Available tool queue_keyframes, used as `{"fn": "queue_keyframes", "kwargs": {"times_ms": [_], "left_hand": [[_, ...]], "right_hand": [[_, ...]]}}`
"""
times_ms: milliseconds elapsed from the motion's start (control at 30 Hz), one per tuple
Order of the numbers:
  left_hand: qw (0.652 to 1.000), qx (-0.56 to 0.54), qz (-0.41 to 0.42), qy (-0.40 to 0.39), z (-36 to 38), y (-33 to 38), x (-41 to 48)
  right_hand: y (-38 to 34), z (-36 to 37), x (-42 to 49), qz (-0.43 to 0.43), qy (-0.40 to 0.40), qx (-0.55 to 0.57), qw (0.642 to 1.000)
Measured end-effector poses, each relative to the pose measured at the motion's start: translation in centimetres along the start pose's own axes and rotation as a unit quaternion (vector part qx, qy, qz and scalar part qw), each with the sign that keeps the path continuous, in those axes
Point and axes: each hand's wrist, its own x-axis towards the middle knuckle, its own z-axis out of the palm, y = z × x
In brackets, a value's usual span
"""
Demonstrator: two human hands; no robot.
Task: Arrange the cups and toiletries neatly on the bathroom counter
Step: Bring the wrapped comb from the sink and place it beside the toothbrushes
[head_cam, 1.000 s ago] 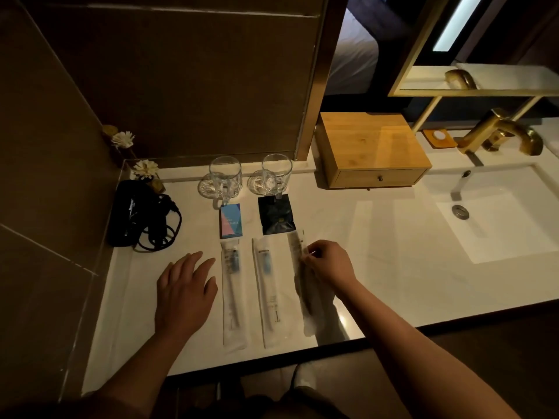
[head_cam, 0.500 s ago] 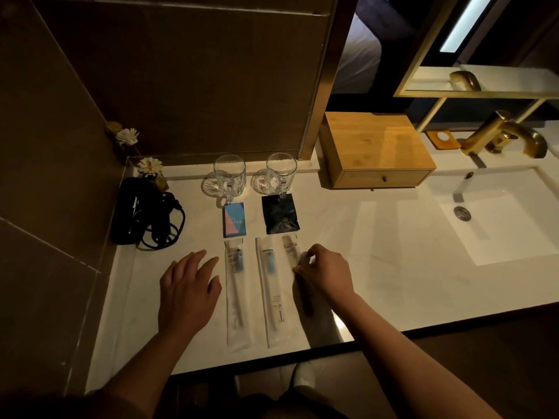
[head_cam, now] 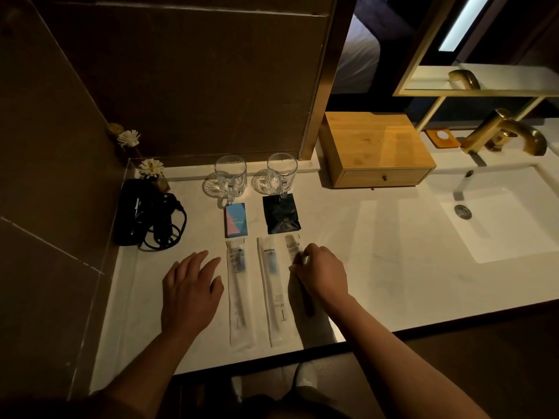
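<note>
Two glass mugs (head_cam: 230,176) (head_cam: 281,173) stand on coasters at the back of the white counter (head_cam: 378,255). In front of them lie a blue-pink packet (head_cam: 236,220) and a black sachet (head_cam: 281,218). Nearer me, two wrapped toothbrushes (head_cam: 240,294) (head_cam: 276,294) lie side by side. A wrapped comb (head_cam: 292,247) lies to their right, with my right hand (head_cam: 322,275) pinching its wrapper and covering its lower part. My left hand (head_cam: 189,290) rests flat on the counter, fingers spread, left of the toothbrushes.
A black hair dryer (head_cam: 145,214) with coiled cord lies at the left wall beside a flower diffuser (head_cam: 152,170). A wooden drawer box (head_cam: 375,149) sits behind, the sink (head_cam: 508,219) and gold tap (head_cam: 502,136) to the right.
My right hand has slid the comb packet leftward and straightened it, so it lies close beside the second toothbrush. My left hand has stayed in place.
</note>
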Motion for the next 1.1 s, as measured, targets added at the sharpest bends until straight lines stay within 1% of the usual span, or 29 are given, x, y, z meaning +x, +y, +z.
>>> {"fn": "queue_keyframes", "kwargs": {"times_ms": [567, 1100], "left_hand": [[1.000, -0.009, 0.000, 0.005, -0.10, 0.05, 0.04], [1.000, -0.007, 0.002, 0.009, -0.04, 0.02, 0.02]], "right_hand": [[0.63, 0.50, 0.14, 0.032, 0.005, 0.020, 0.999], [0.78, 0.27, 0.13, 0.019, 0.008, 0.040, 0.999]]}}
